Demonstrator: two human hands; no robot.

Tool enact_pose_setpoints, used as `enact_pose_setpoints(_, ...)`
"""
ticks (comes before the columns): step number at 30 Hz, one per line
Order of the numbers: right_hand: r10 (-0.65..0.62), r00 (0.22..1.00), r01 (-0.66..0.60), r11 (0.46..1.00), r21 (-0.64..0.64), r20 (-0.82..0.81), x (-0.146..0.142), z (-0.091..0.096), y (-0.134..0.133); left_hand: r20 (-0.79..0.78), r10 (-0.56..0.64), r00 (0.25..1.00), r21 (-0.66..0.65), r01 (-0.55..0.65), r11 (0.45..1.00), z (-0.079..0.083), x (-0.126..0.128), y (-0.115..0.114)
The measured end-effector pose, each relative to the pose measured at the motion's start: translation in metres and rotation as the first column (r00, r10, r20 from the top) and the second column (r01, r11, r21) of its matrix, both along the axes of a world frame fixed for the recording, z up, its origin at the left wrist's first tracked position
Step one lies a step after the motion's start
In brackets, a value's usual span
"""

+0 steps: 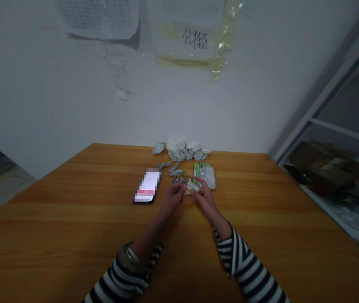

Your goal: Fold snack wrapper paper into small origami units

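Note:
Both hands meet over the middle of the table, pinching a small white packet with yellow and orange print [193, 187]. My left hand [173, 199] is closed at the packet's left edge. On its right side, my right hand [206, 200] grips with thumb and fingers. Just beyond the right hand lies a flat green and white package [210, 173]. Small twisted green-and-white wrapped pieces [176, 172] lie behind the packet, some partly hidden by my fingers. To the left of my left hand rests a phone [147, 185] with its screen lit and blurred out.
Crumpled green and white wrappers or tissues [179, 152] are heaped at the back edge of the wooden table [97, 227], against the wall. Papers [188, 33] are taped above. At the right, a shelf frame [343, 130] holds boxes and a dark flat object [296, 174].

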State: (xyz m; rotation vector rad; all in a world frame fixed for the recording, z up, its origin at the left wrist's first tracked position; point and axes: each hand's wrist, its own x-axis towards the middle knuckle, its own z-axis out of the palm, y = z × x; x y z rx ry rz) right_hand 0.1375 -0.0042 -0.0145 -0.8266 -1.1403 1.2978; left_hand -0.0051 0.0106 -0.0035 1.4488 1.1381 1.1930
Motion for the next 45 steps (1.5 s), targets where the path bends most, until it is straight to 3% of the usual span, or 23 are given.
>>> enact_pose_setpoints(5, -0.046, 0.999, 0.046, 0.999, -0.001, -0.025, 0.000, -0.005, 0.001, 0.040, -0.050, 0.998, -0.001, 0.050, 0.999, 0.000, 0.001, -0.002)
enact_pose_setpoints(9, -0.163, 0.983, 0.159, 0.986, -0.053, -0.082, 0.002, -0.005, 0.002, 0.024, -0.025, 0.999, 0.125, 0.022, 0.992, -0.003, 0.002, -0.002)
enact_pose_setpoints(11, -0.130, 0.987, 0.126, 0.991, -0.046, -0.094, 0.004, -0.002, 0.001, -0.023, 0.011, 1.000, 0.161, -0.007, 0.987, -0.004, 0.000, -0.002)
enact_pose_setpoints(16, 0.019, 0.999, -0.018, 1.000, 0.016, -0.040, 0.010, 0.005, 0.002, 0.070, 0.023, 0.997, 0.044, -0.026, 0.999, 0.000, -0.002, -0.001)
enact_pose_setpoints(22, -0.048, 0.995, 0.044, 0.998, 0.050, 0.092, 0.019, 0.004, 0.006, 0.179, 0.005, 0.984, -0.052, 0.004, 0.999, 0.009, 0.001, -0.003)
enact_pose_setpoints(25, -0.015, 0.982, -0.002, 0.996, 0.087, 0.190, 0.023, 0.005, 0.007, 0.218, 0.005, 0.976, -0.104, 0.018, 0.994, 0.006, -0.002, -0.001)
enact_pose_setpoints(30, 0.041, 0.990, -0.053, 0.994, 0.093, 0.132, 0.022, 0.006, 0.005, 0.205, -0.162, 0.965, -0.207, 0.205, 0.957, 0.000, -0.010, 0.005)
enact_pose_setpoints(32, 0.001, 0.995, -0.007, 0.998, 0.055, 0.099, 0.021, 0.003, 0.007, 0.189, -0.191, 0.963, -0.205, 0.229, 0.951, -0.001, -0.011, 0.006)
enact_pose_setpoints(37, -0.024, 0.995, 0.031, 0.996, -0.079, 0.093, 0.023, -0.005, 0.013, 0.230, -0.117, 0.966, -0.137, 0.152, 0.979, -0.001, -0.009, 0.006)
enact_pose_setpoints(45, 0.022, 0.995, -0.017, 0.998, -0.052, 0.100, 0.026, -0.004, 0.011, 0.201, -0.281, 0.938, -0.172, 0.316, 0.933, 0.007, -0.013, 0.001)
